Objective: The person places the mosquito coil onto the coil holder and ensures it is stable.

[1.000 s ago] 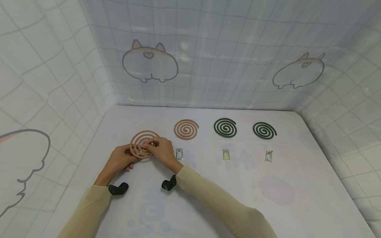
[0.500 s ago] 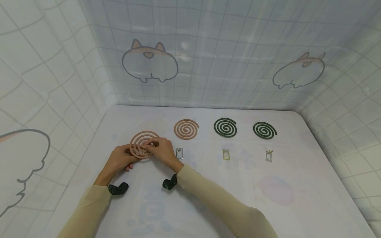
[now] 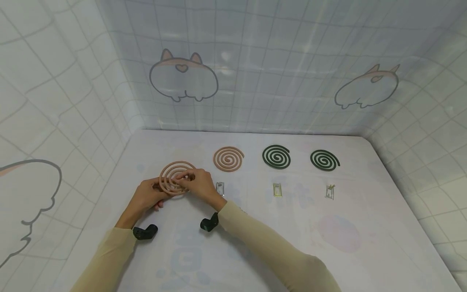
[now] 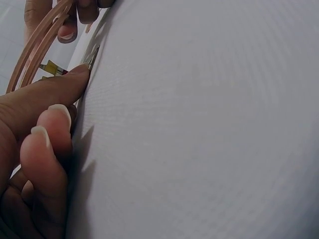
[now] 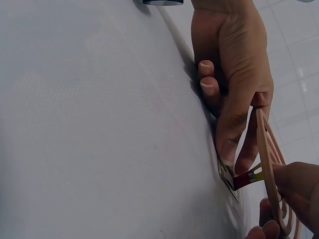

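At the left of the table, my left hand reaches under a light brown spiral coil, tilted above the tabletop. In the right wrist view its thumb and a finger pinch a thin flat metal stand, low by the table. A red and yellow piece rises between the stand and the coil. My right hand pinches the coil near its centre, seen in the left wrist view beyond the coil. Whether stand and coil are joined cannot be told.
Another brown coil and two dark green coils lie flat in a row towards the back. Nearer stand small metal pieces: one silver, one gold, one silver with yellow. Cloth walls enclose the table.
My right forearm has shifted very slightly to the right. Both hands and the brown coil otherwise stay almost where they were.
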A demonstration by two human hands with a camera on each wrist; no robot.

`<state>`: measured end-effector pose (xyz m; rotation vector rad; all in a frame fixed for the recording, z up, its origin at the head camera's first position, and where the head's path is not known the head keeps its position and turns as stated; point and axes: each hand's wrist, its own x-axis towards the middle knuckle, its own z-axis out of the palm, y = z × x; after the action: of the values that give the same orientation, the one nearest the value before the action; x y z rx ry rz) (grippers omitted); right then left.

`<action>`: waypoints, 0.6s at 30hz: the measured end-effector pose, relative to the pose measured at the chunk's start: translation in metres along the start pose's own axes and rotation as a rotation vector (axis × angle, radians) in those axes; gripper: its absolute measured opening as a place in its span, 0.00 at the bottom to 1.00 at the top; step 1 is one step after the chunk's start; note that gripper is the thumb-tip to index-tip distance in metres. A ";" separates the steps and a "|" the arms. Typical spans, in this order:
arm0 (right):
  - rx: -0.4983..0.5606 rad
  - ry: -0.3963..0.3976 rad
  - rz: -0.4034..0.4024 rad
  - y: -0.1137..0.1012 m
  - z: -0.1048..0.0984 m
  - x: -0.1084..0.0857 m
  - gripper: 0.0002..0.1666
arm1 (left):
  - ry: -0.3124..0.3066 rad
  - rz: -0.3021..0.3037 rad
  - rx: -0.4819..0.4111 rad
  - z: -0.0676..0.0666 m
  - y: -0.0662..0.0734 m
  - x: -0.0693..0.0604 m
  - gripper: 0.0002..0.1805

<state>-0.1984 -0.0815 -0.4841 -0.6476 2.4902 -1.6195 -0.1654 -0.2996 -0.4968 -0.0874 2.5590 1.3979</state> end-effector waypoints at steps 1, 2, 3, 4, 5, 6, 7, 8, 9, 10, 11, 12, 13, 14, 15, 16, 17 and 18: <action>0.008 -0.005 0.003 -0.001 -0.001 0.000 0.08 | 0.001 0.000 -0.002 0.000 0.000 0.000 0.24; 0.017 -0.012 0.007 -0.001 -0.002 -0.001 0.09 | 0.002 0.001 -0.005 0.000 0.000 0.000 0.23; 0.019 -0.016 0.013 -0.001 -0.002 -0.001 0.08 | 0.003 0.000 -0.006 0.001 0.000 0.000 0.24; 0.029 -0.018 0.020 -0.002 -0.003 -0.001 0.08 | 0.002 0.001 -0.006 0.001 0.000 0.000 0.24; 0.041 -0.019 0.030 -0.002 -0.003 -0.001 0.08 | 0.002 0.002 -0.009 0.000 -0.001 0.000 0.24; 0.053 -0.016 0.042 -0.002 -0.004 -0.001 0.08 | 0.003 0.002 -0.011 0.000 -0.001 0.000 0.24; 0.069 -0.012 0.052 -0.002 -0.004 -0.001 0.08 | 0.004 0.001 -0.013 0.000 -0.001 0.000 0.24; 0.076 -0.002 0.063 -0.001 -0.004 -0.001 0.08 | 0.002 0.001 -0.010 0.000 -0.001 0.000 0.24; 0.087 0.009 0.072 0.000 -0.003 -0.001 0.08 | 0.000 0.001 -0.007 0.000 -0.001 0.000 0.25; 0.101 0.019 0.079 0.000 -0.003 -0.001 0.08 | -0.001 0.002 -0.005 0.000 -0.001 0.000 0.26; 0.111 0.027 0.081 0.001 -0.003 0.000 0.08 | 0.001 0.002 -0.003 0.000 -0.001 0.000 0.27; 0.120 0.033 0.080 0.002 -0.003 0.000 0.09 | 0.001 0.003 0.001 0.000 0.000 0.001 0.28; 0.129 0.037 0.077 0.003 -0.003 0.001 0.09 | 0.000 0.004 0.003 0.000 0.000 0.001 0.29; 0.142 0.039 0.071 0.004 -0.004 0.002 0.09 | 0.000 0.007 0.008 0.000 0.000 0.001 0.30; 0.160 0.036 0.063 0.005 -0.004 0.002 0.09 | 0.002 0.006 0.007 0.000 0.001 0.001 0.31; 0.177 0.032 0.054 0.006 -0.004 0.003 0.09 | 0.002 0.006 0.008 0.000 0.001 0.001 0.31; 0.193 0.027 0.044 0.007 -0.004 0.003 0.10 | 0.004 0.004 0.010 0.000 0.001 0.001 0.31; 0.207 0.022 0.037 0.007 -0.005 0.003 0.10 | 0.005 0.000 0.014 0.000 0.002 0.001 0.30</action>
<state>-0.2045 -0.0764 -0.4882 -0.5573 2.2917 -1.8462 -0.1667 -0.2983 -0.4960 -0.0887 2.5731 1.3809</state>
